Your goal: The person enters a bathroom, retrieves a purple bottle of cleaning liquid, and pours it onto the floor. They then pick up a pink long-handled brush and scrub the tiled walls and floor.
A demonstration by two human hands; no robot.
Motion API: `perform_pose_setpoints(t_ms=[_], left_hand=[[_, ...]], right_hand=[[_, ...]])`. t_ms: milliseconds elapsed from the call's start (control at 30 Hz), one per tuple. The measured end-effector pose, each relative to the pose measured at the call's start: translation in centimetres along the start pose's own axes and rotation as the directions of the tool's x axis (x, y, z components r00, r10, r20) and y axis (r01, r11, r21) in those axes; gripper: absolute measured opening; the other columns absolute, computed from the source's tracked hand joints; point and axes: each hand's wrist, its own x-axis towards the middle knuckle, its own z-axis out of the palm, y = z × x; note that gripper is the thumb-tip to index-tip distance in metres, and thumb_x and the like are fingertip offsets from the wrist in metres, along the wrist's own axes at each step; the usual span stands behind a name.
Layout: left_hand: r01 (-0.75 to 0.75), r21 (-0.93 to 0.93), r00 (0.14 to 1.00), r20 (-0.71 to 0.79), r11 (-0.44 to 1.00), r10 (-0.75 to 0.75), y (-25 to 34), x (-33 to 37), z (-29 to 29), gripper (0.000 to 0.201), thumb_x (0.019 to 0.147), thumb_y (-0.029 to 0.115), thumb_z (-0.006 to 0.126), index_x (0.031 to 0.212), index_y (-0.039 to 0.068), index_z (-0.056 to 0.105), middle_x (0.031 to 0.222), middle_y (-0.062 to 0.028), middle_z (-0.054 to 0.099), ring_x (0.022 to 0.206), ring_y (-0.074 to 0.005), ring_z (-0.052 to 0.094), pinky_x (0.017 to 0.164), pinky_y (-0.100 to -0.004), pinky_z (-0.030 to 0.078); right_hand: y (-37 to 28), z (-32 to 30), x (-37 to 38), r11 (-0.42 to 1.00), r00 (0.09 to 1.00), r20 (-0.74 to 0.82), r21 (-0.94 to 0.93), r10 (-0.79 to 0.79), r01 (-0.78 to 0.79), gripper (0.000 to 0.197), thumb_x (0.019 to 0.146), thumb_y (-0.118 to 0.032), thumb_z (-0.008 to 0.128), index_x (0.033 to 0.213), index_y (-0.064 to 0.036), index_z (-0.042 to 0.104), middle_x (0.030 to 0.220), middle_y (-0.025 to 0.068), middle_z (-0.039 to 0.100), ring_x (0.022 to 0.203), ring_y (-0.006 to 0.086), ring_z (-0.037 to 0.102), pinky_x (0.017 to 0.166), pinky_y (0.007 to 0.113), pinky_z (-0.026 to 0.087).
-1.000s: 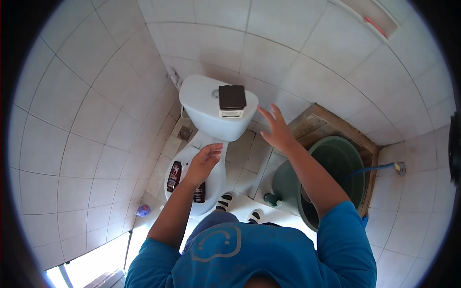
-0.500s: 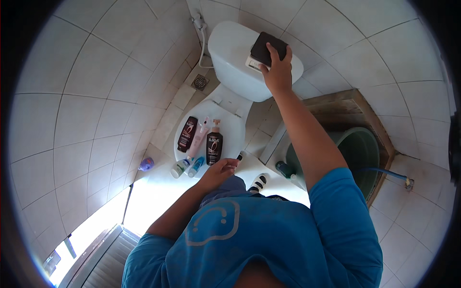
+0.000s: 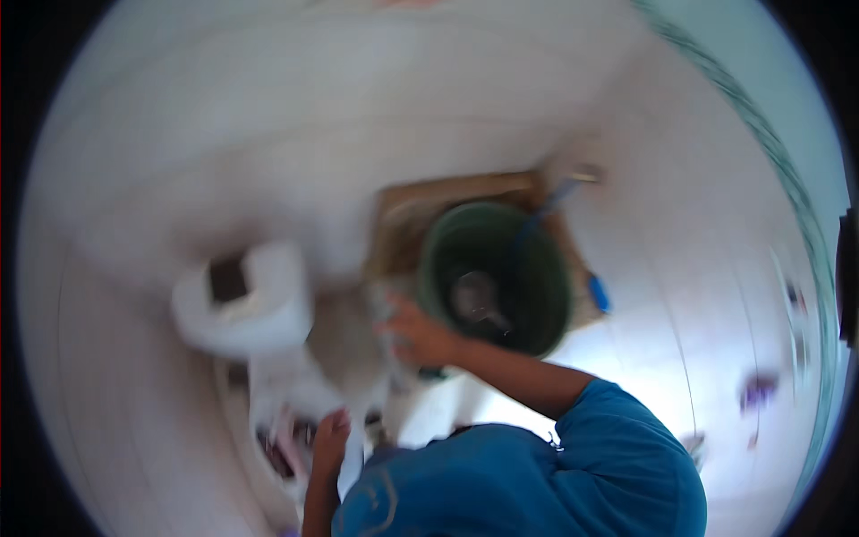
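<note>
The view is smeared by motion. My right hand (image 3: 412, 333) reaches left beside the big green tub (image 3: 429, 259), its fingers spread and nothing seen in them. A pale dipper (image 3: 474, 297) with a handle lies inside the tub. Low on the left, my left hand (image 3: 330, 436) hangs near the toilet seat, too blurred to show whether its fingers grip anything. Next to it on the lid lie a pink tube (image 3: 288, 436) and a dark bottle (image 3: 272, 455). Atop the white toilet tank (image 3: 282, 295) rests a dark flat box-like object (image 3: 229, 279), apart from both hands.
A wooden-looking ledge (image 3: 394, 228) frames the tub at the back. From a tap (image 3: 586, 174) on the wall, a blue hose (image 3: 557, 195) runs into the tub. A blue object (image 3: 599, 294) sits at the tub's right. Something purple (image 3: 759, 391) is at the right wall.
The view has swung right, bringing the tub to the middle. My right hand has left the dark object on the tank and moved beside the tub.
</note>
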Motion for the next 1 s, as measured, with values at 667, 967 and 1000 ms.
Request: perform_pose_setpoints(t_ms=[667, 967, 1000], left_hand=[[-0.395, 0.04, 0.65, 0.718, 0.918, 0.248, 20.5, -4.7, 46.4, 0.022, 0.08, 0.008, 0.058, 0.1, 0.001, 0.055, 0.09, -0.0086, 0.058, 0.082, -0.0124, 0.056, 0.068, -0.0227, 0.046], [-0.673, -0.282, 0.101, 0.881, 0.683, 0.463, 26.1, -14.1, 55.8, 0.018, 0.08, 0.006, 0.056, 0.098, 0.001, 0.057, 0.086, -0.0055, 0.058, 0.08, -0.0103, 0.055, 0.073, -0.0244, 0.044], [-0.729, -0.332, 0.028, 0.859, 0.599, 0.511, 27.5, -14.4, 56.1, 0.018, 0.079, 0.006, 0.056, 0.097, 0.001, 0.057, 0.087, -0.0056, 0.058, 0.08, -0.0109, 0.055, 0.073, -0.0247, 0.045]], right_hand=[[-17.8, -21.1, -65.4, 0.695, -0.14, -0.798, 0.584, 0.586, -0.419, 0.011, 0.077, -0.009, 0.065, 0.07, -0.0021, 0.059, 0.061, 0.002, 0.054, 0.056, 0.0073, 0.049, 0.051, 0.022, 0.04], [-29.9, -31.6, -65.6, 0.729, 0.299, -0.945, -0.112, 0.132, -0.675, 0.02, 0.075, 0.002, 0.059, 0.092, -0.0061, 0.064, 0.081, 0.0055, 0.06, 0.073, 0.0139, 0.056, 0.067, 0.025, 0.045], [-30.8, -33.3, -64.9, 0.696, 0.356, -0.93, -0.2, 0.086, -0.69, 0.02, 0.074, 0.002, 0.059, 0.091, -0.0062, 0.064, 0.079, 0.0059, 0.059, 0.072, 0.0136, 0.056, 0.066, 0.025, 0.045]])
